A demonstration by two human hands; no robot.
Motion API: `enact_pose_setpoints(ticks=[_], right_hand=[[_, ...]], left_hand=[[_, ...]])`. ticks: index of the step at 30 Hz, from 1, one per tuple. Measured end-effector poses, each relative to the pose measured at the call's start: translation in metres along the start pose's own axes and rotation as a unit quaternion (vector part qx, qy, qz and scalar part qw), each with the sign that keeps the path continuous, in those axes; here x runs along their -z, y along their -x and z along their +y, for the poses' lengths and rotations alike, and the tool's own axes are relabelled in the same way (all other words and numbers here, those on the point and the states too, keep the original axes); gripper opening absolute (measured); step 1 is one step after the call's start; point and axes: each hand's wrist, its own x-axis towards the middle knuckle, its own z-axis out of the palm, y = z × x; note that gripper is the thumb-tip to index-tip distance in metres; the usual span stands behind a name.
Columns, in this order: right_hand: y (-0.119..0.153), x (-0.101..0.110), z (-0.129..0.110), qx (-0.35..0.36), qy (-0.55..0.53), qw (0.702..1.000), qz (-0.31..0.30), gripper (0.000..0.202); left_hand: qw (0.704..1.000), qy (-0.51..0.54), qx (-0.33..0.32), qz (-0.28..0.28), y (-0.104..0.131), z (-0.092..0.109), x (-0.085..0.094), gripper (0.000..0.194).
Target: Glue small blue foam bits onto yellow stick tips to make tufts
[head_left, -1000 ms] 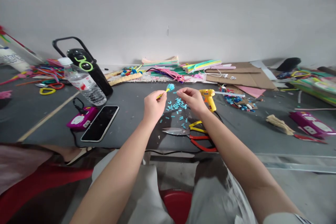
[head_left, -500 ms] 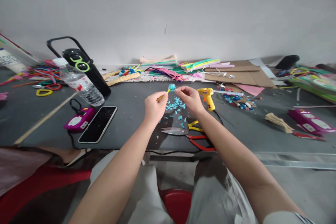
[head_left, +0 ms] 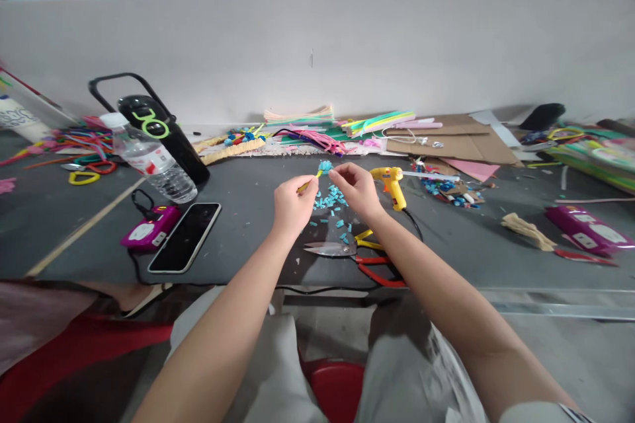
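Observation:
My left hand (head_left: pixel 294 203) is closed round a thin yellow stem, which carries a small blue flower-like head (head_left: pixel 325 167) at its tip. Beside that head, my right hand (head_left: pixel 358 190) has its fingers pinched together; anything between them is too small to make out. Small blue pieces (head_left: pixel 331 198) lie scattered on the dark table below both hands. Scissors with red handles (head_left: pixel 330 249) lie nearer the table's front edge, together with a yellow-handled tool (head_left: pixel 367 238). Just right of my right hand is a yellow glue gun (head_left: pixel 394 186) with a white stick in its back.
On the left are a clear bottle (head_left: pixel 156 162), a black flask (head_left: pixel 171 135), a phone (head_left: pixel 185 238) and a purple box (head_left: pixel 151 228). Coloured strips (head_left: pixel 380 124) and cardboard (head_left: pixel 456 142) lie along the white partition (head_left: pixel 317 46). Another purple box (head_left: pixel 588 230) sits right.
Both hands stay almost in place around the blue head. The right fingers have shifted very slightly left, and the view has moved a little.

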Motion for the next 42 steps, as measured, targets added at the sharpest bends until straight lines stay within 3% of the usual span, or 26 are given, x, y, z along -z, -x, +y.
enact_pose_setpoints(ticks=[6,25,35,42], right_hand=[[0.001,0.001,-0.005,0.017,-0.033,0.999,-0.008,0.036],[-0.001,0.002,0.002,-0.013,0.032,0.999,0.018,0.039],[-0.003,0.006,0.0,0.001,-0.024,0.999,0.047,0.027],[-0.006,0.015,-0.001,-0.017,-0.059,0.997,-0.052,0.043]], left_hand=[[1.0,-0.001,0.005,0.002,-0.001,0.0,0.001,0.027],[1.0,0.003,-0.016,-0.007,0.001,-0.001,0.001,0.027],[1.0,0.02,0.002,-0.011,-0.001,0.002,0.002,0.025],[0.999,0.016,0.004,-0.042,-0.006,0.0,0.008,0.021]])
